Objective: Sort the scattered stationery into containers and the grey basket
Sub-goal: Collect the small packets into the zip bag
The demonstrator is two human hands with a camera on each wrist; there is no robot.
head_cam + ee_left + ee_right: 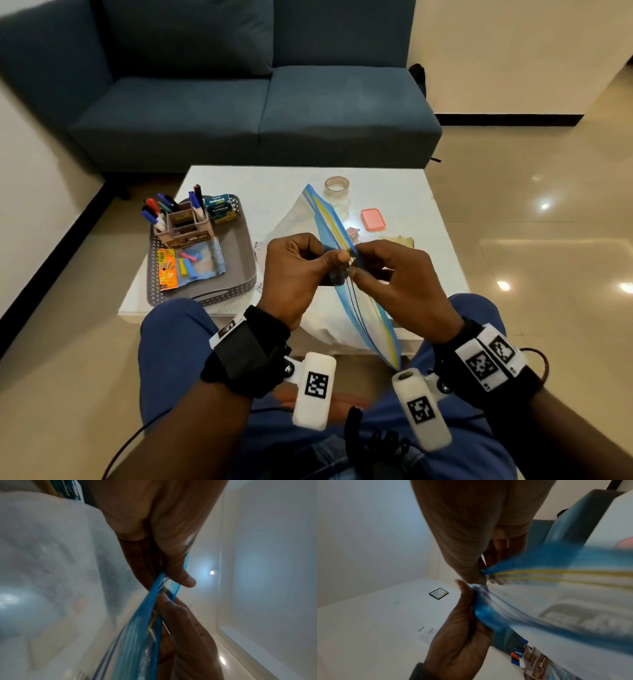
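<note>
Above the white table [394, 192], both hands hold up a clear zip bag [363, 308] with a blue and yellow zip strip. My left hand [337, 262] pinches one side of the strip at its middle, and my right hand [356, 269] pinches the other side right beside it. In the left wrist view the left thumb [180, 574] presses on the blue strip [145, 615]. The right wrist view shows the strip [539, 573] split into two lips between the hands. The grey basket [202, 298] sits on the table's left with a pen organiser [185, 226] full of markers.
The basket also holds green boxes [221, 207], a clear packet of coloured pieces [198, 262] and an orange packet [166, 270]. A tape roll [337, 186], a coral lidded box [373, 219] and tan paper [400, 241] lie on the table. A blue sofa [239, 102] stands behind.
</note>
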